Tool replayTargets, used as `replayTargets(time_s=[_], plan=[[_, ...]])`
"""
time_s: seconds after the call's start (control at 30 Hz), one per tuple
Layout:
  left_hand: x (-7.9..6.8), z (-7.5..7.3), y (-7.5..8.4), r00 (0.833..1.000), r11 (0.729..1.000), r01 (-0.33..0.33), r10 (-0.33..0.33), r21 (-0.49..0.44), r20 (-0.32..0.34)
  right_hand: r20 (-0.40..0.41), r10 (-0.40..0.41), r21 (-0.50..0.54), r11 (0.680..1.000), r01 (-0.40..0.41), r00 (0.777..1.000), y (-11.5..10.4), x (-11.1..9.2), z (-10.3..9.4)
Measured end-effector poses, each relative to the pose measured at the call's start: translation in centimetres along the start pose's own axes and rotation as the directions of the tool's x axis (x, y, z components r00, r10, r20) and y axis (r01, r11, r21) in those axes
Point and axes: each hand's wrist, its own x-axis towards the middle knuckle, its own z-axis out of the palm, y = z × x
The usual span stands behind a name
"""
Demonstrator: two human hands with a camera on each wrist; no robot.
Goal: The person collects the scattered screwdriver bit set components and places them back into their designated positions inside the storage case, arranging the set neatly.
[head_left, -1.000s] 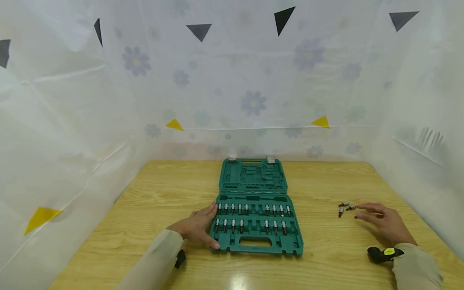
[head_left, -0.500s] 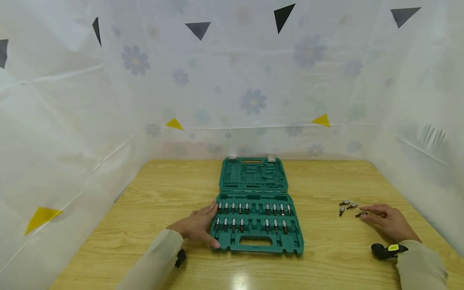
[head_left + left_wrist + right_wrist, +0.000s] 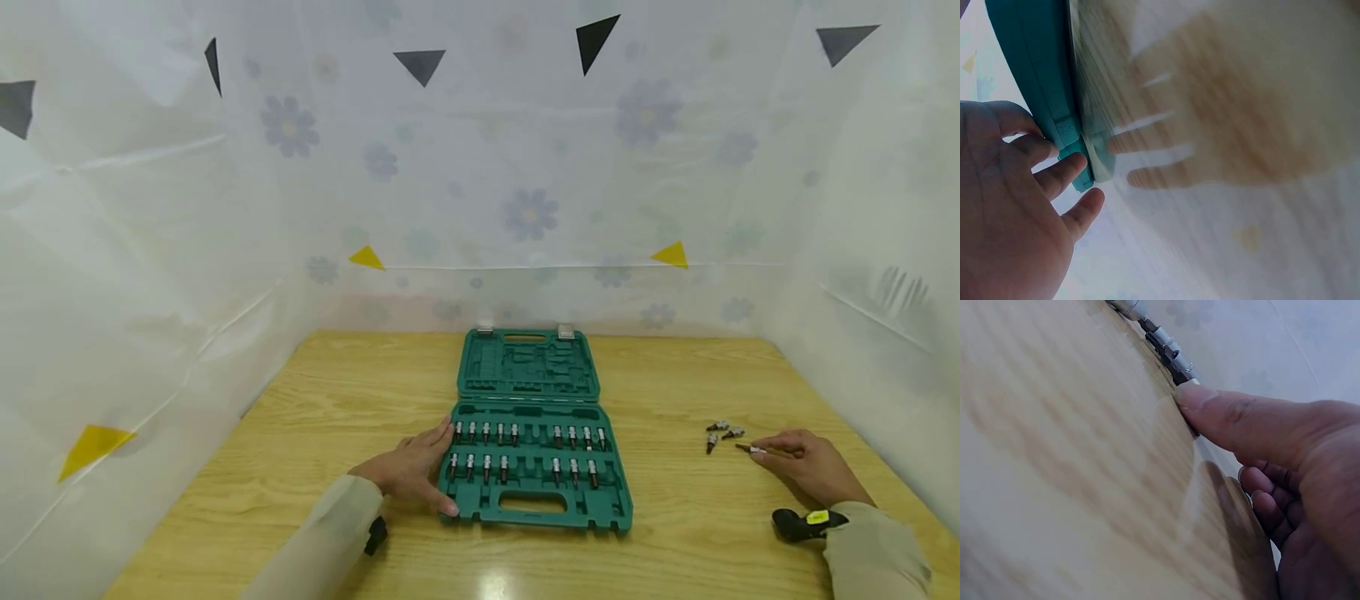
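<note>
A green tool case lies unfolded on the table, with two rows of silver bit sockets in its near half. Along its left side rests my left hand, thumb at the near corner; the left wrist view shows the fingertips at the case's side wall. Far to the right, my right hand pinches a bit socket between thumb and fingers, its dark tip pointing left, low over the wood. Just beyond lie three loose bit sockets. In the right wrist view the thumb hides most of the held one.
The case's lid half lies flat toward the back, with its moulded hollows and metal latches showing. A wooden table carries everything. White patterned sheeting walls the table at the back and both sides.
The right hand has shifted slightly right and nearer, and its fingers have closed on the bit socket beside the other three. The left hand stays at the case.
</note>
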Motion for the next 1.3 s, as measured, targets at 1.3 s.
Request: replayTargets(time_s=[1.3], plan=[[0.03,-0.15,0.25,1.000,1.000,0.011,-0.011,0.003,0.006,-0.121,-0.056,-0.020,0.998,0.054,0.991,-0.26,-0.34,0.52]])
